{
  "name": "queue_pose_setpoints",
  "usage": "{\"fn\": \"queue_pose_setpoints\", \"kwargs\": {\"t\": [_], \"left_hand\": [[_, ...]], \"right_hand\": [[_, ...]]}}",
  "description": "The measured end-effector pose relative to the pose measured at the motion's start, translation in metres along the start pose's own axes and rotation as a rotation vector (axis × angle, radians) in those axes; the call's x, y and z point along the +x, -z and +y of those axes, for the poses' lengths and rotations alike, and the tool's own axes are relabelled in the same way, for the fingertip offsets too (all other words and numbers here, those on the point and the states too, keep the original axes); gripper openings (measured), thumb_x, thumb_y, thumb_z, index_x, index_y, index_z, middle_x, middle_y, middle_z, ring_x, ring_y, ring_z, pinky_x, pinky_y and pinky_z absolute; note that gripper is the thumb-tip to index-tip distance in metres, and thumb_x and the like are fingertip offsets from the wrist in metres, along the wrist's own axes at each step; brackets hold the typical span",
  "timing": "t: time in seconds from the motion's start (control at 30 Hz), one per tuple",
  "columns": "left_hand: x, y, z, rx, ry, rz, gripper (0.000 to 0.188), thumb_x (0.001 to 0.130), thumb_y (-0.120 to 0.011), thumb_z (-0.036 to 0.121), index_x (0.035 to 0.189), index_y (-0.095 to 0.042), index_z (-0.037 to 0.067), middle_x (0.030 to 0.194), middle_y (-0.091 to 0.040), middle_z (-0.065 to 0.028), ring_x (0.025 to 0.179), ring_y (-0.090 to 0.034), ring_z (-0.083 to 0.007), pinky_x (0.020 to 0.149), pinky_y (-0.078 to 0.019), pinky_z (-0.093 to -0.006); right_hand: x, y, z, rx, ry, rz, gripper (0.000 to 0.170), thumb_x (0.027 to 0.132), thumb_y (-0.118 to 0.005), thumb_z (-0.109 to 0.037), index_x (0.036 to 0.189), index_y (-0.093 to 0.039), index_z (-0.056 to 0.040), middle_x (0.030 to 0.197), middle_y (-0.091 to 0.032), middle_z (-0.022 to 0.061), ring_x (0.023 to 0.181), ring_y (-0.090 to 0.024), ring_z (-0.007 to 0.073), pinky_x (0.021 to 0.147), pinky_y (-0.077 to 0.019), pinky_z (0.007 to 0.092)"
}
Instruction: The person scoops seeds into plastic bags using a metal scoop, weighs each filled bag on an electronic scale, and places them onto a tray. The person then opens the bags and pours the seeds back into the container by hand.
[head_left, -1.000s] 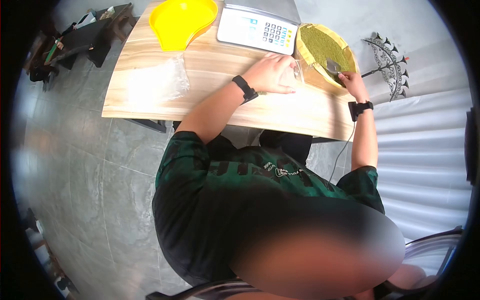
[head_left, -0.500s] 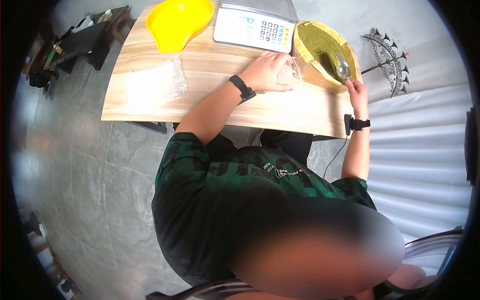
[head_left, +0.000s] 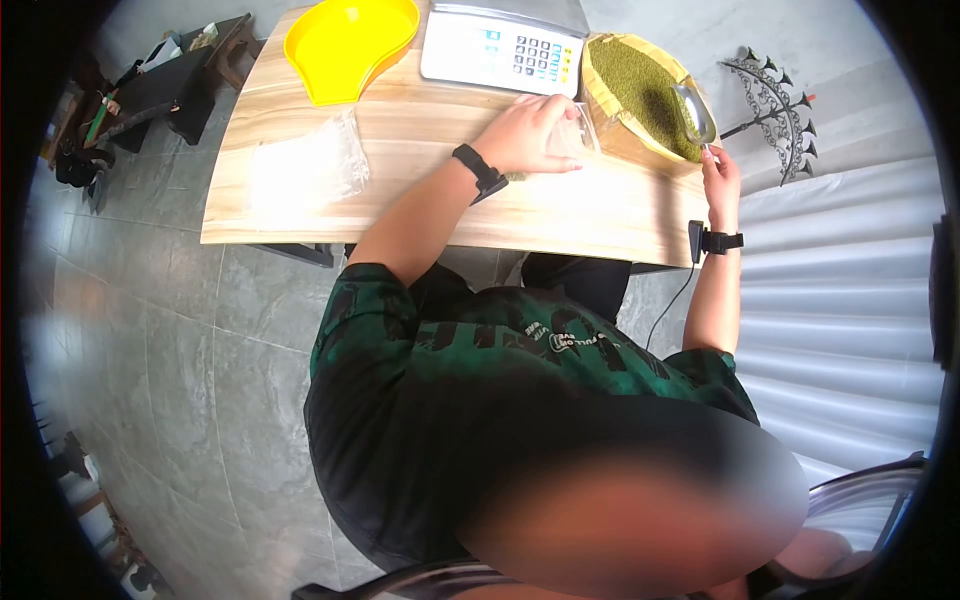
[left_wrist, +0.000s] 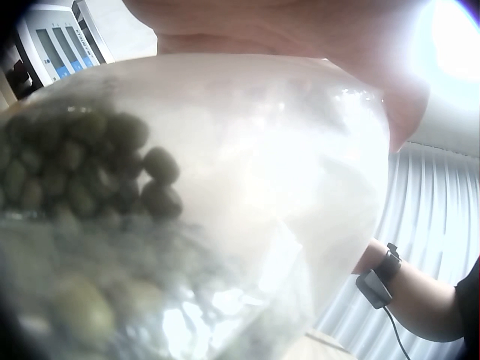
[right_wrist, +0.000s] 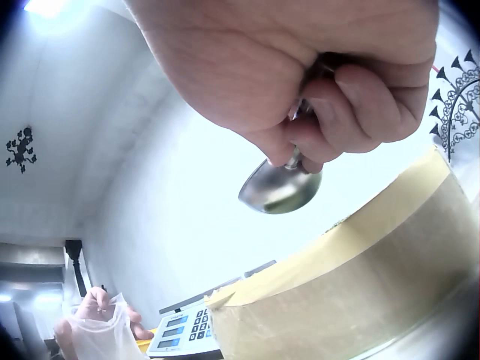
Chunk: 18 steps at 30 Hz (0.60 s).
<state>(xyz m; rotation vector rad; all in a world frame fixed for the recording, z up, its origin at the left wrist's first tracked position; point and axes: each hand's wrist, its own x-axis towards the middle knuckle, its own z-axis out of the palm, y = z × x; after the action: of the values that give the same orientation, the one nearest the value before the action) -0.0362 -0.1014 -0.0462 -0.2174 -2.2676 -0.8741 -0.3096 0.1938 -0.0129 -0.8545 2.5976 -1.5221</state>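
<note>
My right hand (head_left: pixel 722 184) grips the handle of a metal spoon (head_left: pixel 694 112) over the right side of an open paper-rimmed bag (head_left: pixel 600 93) filled with small green beans (head_left: pixel 637 76). In the right wrist view the fingers curl round the handle, and the spoon bowl (right_wrist: pixel 281 189) hangs above the bag's rim (right_wrist: pixel 337 244). On the table my left hand (head_left: pixel 526 135) holds a clear plastic bag (head_left: pixel 586 132) by its upper part. Green beans (left_wrist: pixel 67 161) lie inside that plastic bag in the left wrist view.
A white scale (head_left: pixel 490 50) with a keypad stands behind my left hand. Left of it is a yellow scoop-shaped tray (head_left: pixel 348 45). A flat clear plastic bag (head_left: pixel 335 160) lies on the wooden table (head_left: pixel 420 130). A black metal ornament (head_left: pixel 785 125) stands at the right.
The spoon has come up out of the beans and moved right, over the bag's right edge, with my right hand. My left hand keeps its hold on the plastic bag.
</note>
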Motion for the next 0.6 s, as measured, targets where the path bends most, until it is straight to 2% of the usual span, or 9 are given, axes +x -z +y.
{"fn": "queue_pose_setpoints", "kwargs": {"t": [0.17, 0.23, 0.3, 0.37, 0.4, 0.53, 0.6], "left_hand": [[0.001, 0.001, 0.002, 0.011, 0.028, -0.010, 0.063, 0.069, -0.082, 0.036, 0.114, -0.050, 0.006, 0.111, -0.060, -0.0143, 0.109, -0.056, -0.0347, 0.097, -0.0436, -0.0430], [0.000, 0.001, 0.004, 0.004, 0.023, -0.009, 0.063, 0.069, -0.082, 0.036, 0.114, -0.050, 0.006, 0.111, -0.060, -0.0141, 0.109, -0.056, -0.0345, 0.097, -0.0436, -0.0430], [0.001, 0.001, 0.002, 0.002, 0.018, -0.003, 0.063, 0.069, -0.082, 0.036, 0.114, -0.050, 0.006, 0.111, -0.060, -0.0140, 0.109, -0.056, -0.0344, 0.097, -0.0436, -0.0430], [0.001, 0.000, 0.000, -0.004, 0.003, 0.005, 0.064, 0.069, -0.083, 0.036, 0.115, -0.050, 0.006, 0.111, -0.060, -0.0137, 0.109, -0.056, -0.0341, 0.097, -0.0436, -0.0428], [0.001, 0.000, -0.001, -0.002, 0.004, 0.006, 0.064, 0.069, -0.083, 0.036, 0.115, -0.050, 0.006, 0.111, -0.060, -0.0137, 0.109, -0.056, -0.0341, 0.097, -0.0436, -0.0428], [0.000, 0.001, 0.001, -0.004, 0.012, 0.004, 0.064, 0.069, -0.083, 0.035, 0.115, -0.050, 0.006, 0.111, -0.060, -0.0136, 0.109, -0.057, -0.0339, 0.097, -0.0437, -0.0426], [0.000, 0.000, 0.001, 0.004, 0.015, 0.002, 0.063, 0.069, -0.083, 0.035, 0.115, -0.050, 0.006, 0.111, -0.060, -0.0136, 0.109, -0.057, -0.0338, 0.097, -0.0437, -0.0427]], "right_hand": [[-0.006, 0.000, -0.011, -0.009, -0.009, 0.071, 0.023, 0.098, -0.060, -0.019, 0.115, -0.063, -0.0041, 0.069, -0.048, -0.0085, 0.058, -0.037, 0.0011, 0.050, -0.0281, 0.0203], [-0.012, 0.001, -0.014, -0.119, 0.013, 0.107, 0.026, 0.096, -0.063, -0.021, 0.113, -0.065, -0.0008, 0.071, -0.053, -0.0036, 0.062, -0.042, 0.0046, 0.054, -0.0326, 0.0235], [-0.005, 0.003, 0.009, -0.104, 0.056, 0.087, 0.026, 0.096, -0.063, -0.020, 0.113, -0.065, -0.0010, 0.068, -0.052, -0.0047, 0.060, -0.040, 0.0043, 0.053, -0.0308, 0.0238], [-0.013, -0.002, 0.003, -0.115, 0.062, 0.062, 0.023, 0.096, -0.063, -0.019, 0.111, -0.066, -0.0015, 0.066, -0.050, -0.0059, 0.059, -0.038, 0.0037, 0.052, -0.0289, 0.0237], [-0.019, -0.003, -0.001, -0.035, -0.005, 0.026, 0.022, 0.096, -0.063, -0.018, 0.110, -0.066, -0.0023, 0.067, -0.050, -0.0068, 0.059, -0.038, 0.0033, 0.052, -0.0290, 0.0226], [-0.045, -0.004, -0.043, 0.140, -0.053, -0.098, 0.021, 0.096, -0.062, -0.018, 0.111, -0.065, -0.0031, 0.070, -0.051, -0.0081, 0.058, -0.038, 0.0029, 0.051, -0.0289, 0.0218], [-0.055, -0.002, -0.059, 0.161, -0.039, -0.290, 0.021, 0.097, -0.062, -0.017, 0.112, -0.064, -0.0027, 0.075, -0.054, -0.0076, 0.063, -0.043, 0.0027, 0.055, -0.0334, 0.0205]]}}
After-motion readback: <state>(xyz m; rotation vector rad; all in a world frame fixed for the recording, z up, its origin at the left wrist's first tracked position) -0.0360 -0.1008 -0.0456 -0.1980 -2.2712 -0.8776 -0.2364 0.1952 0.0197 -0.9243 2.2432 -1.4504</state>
